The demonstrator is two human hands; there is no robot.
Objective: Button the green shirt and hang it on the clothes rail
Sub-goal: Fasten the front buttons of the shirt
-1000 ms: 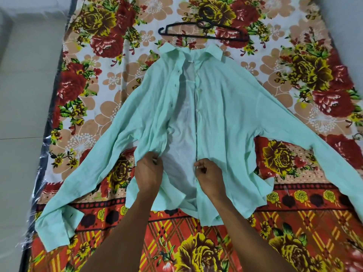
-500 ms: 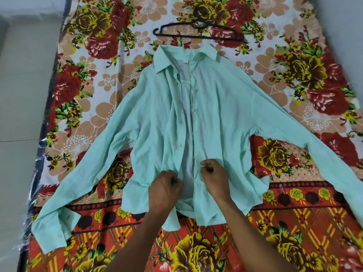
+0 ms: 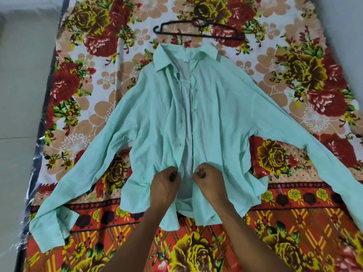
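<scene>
A pale green long-sleeved shirt [image 3: 222,122] lies flat on its back on the flowered bedsheet, collar away from me, sleeves spread out to both sides. Its front is unbuttoned, with a narrow gap down the middle showing the inside of the back. My left hand [image 3: 166,183] pinches the buttonhole edge near the hem. My right hand [image 3: 208,178] pinches the button edge just across the gap. The two edges are close together but apart. A black clothes hanger [image 3: 198,30] lies on the sheet just beyond the collar.
The flowered bedsheet [image 3: 304,79] covers a mattress whose left edge [image 3: 42,138] borders a light tiled floor [image 3: 17,114]. A pale wall rises at the far right [image 3: 345,26]. No clothes rail is in view.
My left hand has pulled the left front panel rightward, so the wide opening has narrowed to a slim gap. Both hands now sit close together near the hem.
</scene>
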